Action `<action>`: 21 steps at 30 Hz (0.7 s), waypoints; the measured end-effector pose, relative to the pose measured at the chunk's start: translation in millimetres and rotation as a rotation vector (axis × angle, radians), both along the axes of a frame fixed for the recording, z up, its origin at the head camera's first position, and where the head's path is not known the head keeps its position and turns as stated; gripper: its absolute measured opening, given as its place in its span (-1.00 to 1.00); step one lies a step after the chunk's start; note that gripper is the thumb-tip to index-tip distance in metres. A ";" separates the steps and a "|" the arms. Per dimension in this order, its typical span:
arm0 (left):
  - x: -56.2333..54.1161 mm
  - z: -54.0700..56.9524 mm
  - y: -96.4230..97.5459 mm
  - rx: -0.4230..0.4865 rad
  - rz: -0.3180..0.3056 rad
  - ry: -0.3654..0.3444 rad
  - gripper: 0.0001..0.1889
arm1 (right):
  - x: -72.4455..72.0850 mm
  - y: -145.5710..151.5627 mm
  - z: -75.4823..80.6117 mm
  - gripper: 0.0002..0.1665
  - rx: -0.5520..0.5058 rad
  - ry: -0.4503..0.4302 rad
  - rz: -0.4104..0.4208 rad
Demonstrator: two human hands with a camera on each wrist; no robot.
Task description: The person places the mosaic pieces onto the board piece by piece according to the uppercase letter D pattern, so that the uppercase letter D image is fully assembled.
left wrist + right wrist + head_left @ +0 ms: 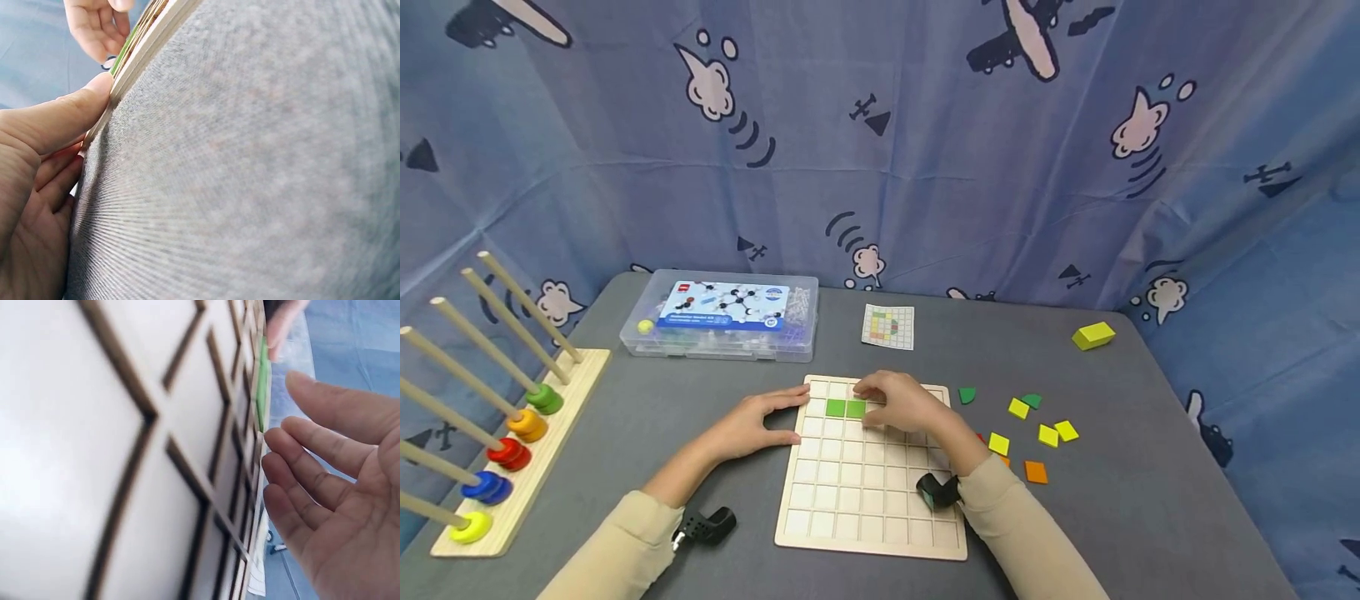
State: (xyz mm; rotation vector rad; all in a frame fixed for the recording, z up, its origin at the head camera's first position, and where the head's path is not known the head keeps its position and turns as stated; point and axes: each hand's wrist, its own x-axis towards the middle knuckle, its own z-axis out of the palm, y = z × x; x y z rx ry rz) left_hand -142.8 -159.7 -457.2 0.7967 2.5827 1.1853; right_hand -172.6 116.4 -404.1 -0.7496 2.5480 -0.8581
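Observation:
A pale wooden grid board (pixel 865 500) lies on the grey table (pixel 1112 500). Two green square tiles (pixel 846 408) sit side by side in its second row. My left hand (pixel 786 417) rests flat against the board's left edge (pixel 144 50), thumb (pixel 87 100) touching the rim, holding nothing. My right hand (pixel 880 400) hovers over the upper rows just right of the green tiles (pixel 262 381). Its fingers (pixel 300 462) are relaxed and nothing shows between them. Loose yellow tiles (pixel 1047 434), green tiles (pixel 967 395) and an orange tile (pixel 1036 472) lie right of the board.
A small pattern card (pixel 888 326) lies behind the board. At the back left stands a clear plastic box (pixel 722 317). A wooden peg stand with coloured rings (pixel 512 433) runs along the left edge. At the far right sits a yellow block (pixel 1093 335). Blue curtains surround the table.

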 end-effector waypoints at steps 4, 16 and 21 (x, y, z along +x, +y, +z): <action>1.1 -0.5 -1.1 -0.005 0.007 -0.017 -0.32 | 4.4 11.8 4.9 -0.47 -0.063 -0.012 -0.018; 2.0 3.6 -0.3 -0.012 0.004 -0.008 -0.31 | 24.3 71.5 21.0 -0.44 -0.152 0.063 -0.148; 1.8 4.4 -0.3 -0.019 0.013 -0.010 -0.31 | 30.4 103.4 26.1 -0.43 -0.167 0.070 -0.215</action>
